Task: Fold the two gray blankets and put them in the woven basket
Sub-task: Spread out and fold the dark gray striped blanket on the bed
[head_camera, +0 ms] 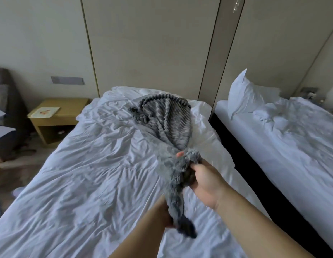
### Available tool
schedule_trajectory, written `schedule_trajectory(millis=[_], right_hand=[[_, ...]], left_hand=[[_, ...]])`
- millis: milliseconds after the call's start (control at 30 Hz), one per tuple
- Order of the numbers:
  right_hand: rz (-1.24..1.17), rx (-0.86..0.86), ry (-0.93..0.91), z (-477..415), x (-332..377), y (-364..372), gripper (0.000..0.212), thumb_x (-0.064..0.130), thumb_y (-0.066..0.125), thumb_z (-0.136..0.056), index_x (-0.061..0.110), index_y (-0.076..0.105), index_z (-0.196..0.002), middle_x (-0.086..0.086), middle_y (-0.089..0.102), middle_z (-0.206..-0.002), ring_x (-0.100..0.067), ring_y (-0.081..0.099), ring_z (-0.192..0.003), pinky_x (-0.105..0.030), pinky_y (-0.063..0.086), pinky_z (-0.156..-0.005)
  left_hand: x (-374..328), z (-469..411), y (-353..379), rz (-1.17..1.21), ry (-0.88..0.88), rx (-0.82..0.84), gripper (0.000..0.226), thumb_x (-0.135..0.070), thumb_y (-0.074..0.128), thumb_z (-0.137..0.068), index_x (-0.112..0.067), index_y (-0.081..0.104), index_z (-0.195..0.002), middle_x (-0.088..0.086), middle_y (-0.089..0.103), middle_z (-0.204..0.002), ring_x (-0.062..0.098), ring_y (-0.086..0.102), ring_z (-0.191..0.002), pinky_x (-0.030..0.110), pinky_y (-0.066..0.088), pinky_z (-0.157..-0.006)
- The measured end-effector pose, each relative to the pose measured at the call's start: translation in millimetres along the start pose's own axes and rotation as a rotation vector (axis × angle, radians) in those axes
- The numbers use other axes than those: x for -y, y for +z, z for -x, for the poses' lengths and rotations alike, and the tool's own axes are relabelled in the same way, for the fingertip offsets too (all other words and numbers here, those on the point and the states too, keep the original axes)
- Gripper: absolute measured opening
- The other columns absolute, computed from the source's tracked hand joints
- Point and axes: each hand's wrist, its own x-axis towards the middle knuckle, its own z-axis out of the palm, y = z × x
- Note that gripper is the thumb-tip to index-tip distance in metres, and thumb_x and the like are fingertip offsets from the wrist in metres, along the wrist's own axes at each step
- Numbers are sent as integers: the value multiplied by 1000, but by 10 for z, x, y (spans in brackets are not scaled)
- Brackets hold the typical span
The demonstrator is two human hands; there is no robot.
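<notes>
Now, you hold one gray blanket [167,118] with both hands above the bed [83,174], which is covered with a wrinkled white sheet. Your right hand [206,181] is closed around a bunched part of the blanket: the fingers are curled into the soft cloth, and one fingertip shows on the far side of the bundle. Your left hand [162,213] is lower and closer to you. It grips the narrow, twisted end of the same blanket, and a short dark tail of cloth hangs below it. Its fingers are mostly hidden behind the cloth, so I cannot tell exactly how they lie. From your right hand the blanket goes away from you and spreads out wider, with its ribbed side up, and its far part lies on the sheet near the head of the bed. To the right, a second bed [292,146] stands just beside the first one, with a white pillow [243,94] leaning upright against the wall. To the left, a wooden nightstand [55,120] stands beside the bed, and a light card [44,111] lies on its top.
</notes>
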Motion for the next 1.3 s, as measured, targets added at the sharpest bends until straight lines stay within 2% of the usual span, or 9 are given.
schedule_trajectory(millis=[133,300,367,467,600,833,1033,1167,1300], right_hand=[[-108,-125,-196,-124,321,-255,32,8,43,-97,21,73,-93,0,75,-90,-10,71,-77,-26,56,-63],[424,-919,-30,-140,-6,-1060,29,4,45,-93,-5,59,-116,-23,65,-99,-35,62,-87,-30,52,-74],[179,-663,349,-111,-245,-907,40,32,38,-101,2,63,-92,-16,63,-67,-29,59,-57,-23,46,-47],[-147,-230,622,-132,-474,-592,84,74,31,-85,4,75,-91,-22,73,-84,-36,71,-69,-37,55,-63],[-256,-400,401,-310,-521,-455,48,44,61,-88,3,68,-113,-26,70,-104,-42,69,-90,-49,56,-76],[-301,-323,100,-205,-299,-418,26,9,69,-76,2,73,-100,-17,74,-96,-34,72,-87,-44,58,-72],[88,-73,-173,83,-9,-439,22,0,71,-72,5,76,-93,-18,74,-95,-33,71,-92,-34,58,-69],[209,140,-198,251,173,-403,36,16,78,-62,7,76,-96,-16,74,-97,-31,71,-94,-35,57,-75],[21,-34,-185,202,226,-459,35,27,78,-69,7,74,-98,-19,73,-99,-35,70,-94,-45,58,-77]], left_hand=[[-217,-16,77,203,71,57,32,-13,38,-94,-2,64,-78,8,63,-49,19,60,-39,23,49,-38],[-475,68,104,290,315,-62,24,-11,45,-94,-16,68,-98,12,73,-86,30,66,-86,39,54,-71],[-445,86,140,214,338,-88,18,-11,51,-93,-12,66,-104,14,74,-90,29,67,-89,39,54,-77],[-317,100,263,-40,272,-124,18,-13,57,-91,-5,64,-105,12,74,-81,21,70,-71,28,54,-60],[-240,104,218,-224,253,-201,11,-12,61,-85,-8,67,-94,5,72,-73,18,66,-68,26,51,-58],[-503,21,-19,297,332,-1,35,-7,53,-83,4,64,-115,17,72,-94,30,68,-86,38,51,-77],[-686,89,-52,301,88,369,79,-64,42,-86,0,56,-130,25,50,-137,41,51,-124,54,32,-108],[-873,34,4,162,172,188,45,-33,50,-93,-1,57,-122,18,61,-119,34,59,-108,47,38,-106],[-990,12,-27,92,203,129,31,-11,39,-89,3,62,-104,20,59,-99,33,55,-92,44,38,-97]])
